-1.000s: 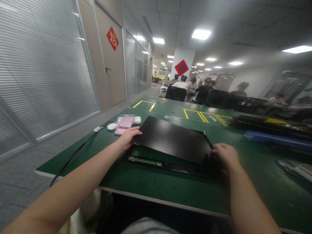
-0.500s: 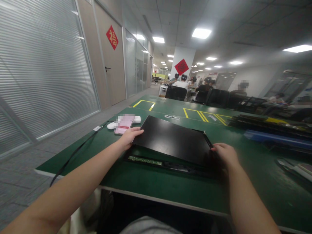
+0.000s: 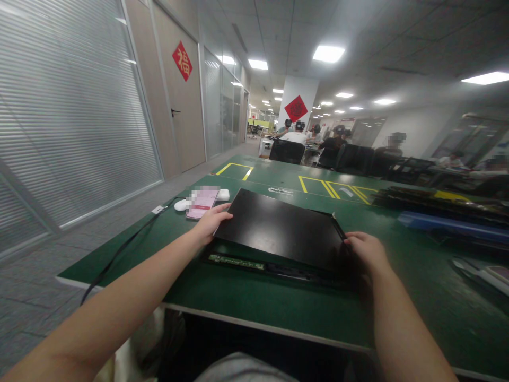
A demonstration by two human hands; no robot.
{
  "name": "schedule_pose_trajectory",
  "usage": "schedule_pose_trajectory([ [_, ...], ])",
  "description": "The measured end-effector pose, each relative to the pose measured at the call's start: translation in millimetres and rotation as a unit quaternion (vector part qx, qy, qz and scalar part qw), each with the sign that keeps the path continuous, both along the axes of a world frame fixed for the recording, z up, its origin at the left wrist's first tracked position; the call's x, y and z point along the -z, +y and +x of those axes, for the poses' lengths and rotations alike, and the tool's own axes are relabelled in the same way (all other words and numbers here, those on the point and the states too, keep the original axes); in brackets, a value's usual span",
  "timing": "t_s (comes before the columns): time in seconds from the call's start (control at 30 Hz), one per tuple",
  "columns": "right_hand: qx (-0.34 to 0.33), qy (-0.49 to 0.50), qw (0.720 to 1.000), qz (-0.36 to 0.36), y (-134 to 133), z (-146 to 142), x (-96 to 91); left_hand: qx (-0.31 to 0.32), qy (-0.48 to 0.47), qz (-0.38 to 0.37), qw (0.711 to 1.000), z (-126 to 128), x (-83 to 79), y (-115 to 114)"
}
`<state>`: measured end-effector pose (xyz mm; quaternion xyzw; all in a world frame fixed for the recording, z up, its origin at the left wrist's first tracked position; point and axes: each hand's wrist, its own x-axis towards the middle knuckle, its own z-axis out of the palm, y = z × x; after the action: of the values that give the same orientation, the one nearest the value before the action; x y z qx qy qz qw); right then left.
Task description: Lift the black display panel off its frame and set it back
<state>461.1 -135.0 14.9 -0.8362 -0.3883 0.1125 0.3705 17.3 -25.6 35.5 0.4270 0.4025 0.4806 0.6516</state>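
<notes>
A dark, glossy LCD panel (image 3: 274, 225) is tilted above the green table, its near edge raised over a thin black frame (image 3: 314, 276). Along that frame's near side runs a narrow green circuit board strip (image 3: 236, 261). My left hand (image 3: 210, 222) grips the panel's left edge, thumb on top and the other fingers partly hidden. At the right edge, my right hand (image 3: 365, 249) is closed with its fingertips on the panel's black rim; the fingers beneath are out of sight.
Left of the panel lie a phone (image 3: 201, 204), a white mouse-like object (image 3: 181, 205) and a black strap (image 3: 119, 254). Stacked dark panels (image 3: 429, 204), a blue strip (image 3: 437, 225) and a light-coloured tool (image 3: 481, 276) are on the right. People sit beyond the green table (image 3: 246, 297).
The panel's near edge has shifted slightly towards me and to the left. Both hands keep their hold, with my left hand moved a little left.
</notes>
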Motion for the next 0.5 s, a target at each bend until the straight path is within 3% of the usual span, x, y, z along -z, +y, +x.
schedule_pose_trajectory([
  [0.2, -0.010, 0.018, 1.000, 0.010, 1.2, 2.7, 3.7, -0.025, 0.003, 0.000, 1.000, -2.8, 3.1, 5.1],
  [0.5, -0.004, -0.008, 1.000, -0.005, 0.9, 2.0, 2.2, -0.008, 0.004, -0.008, 1.000, -3.6, 3.3, 4.1],
])
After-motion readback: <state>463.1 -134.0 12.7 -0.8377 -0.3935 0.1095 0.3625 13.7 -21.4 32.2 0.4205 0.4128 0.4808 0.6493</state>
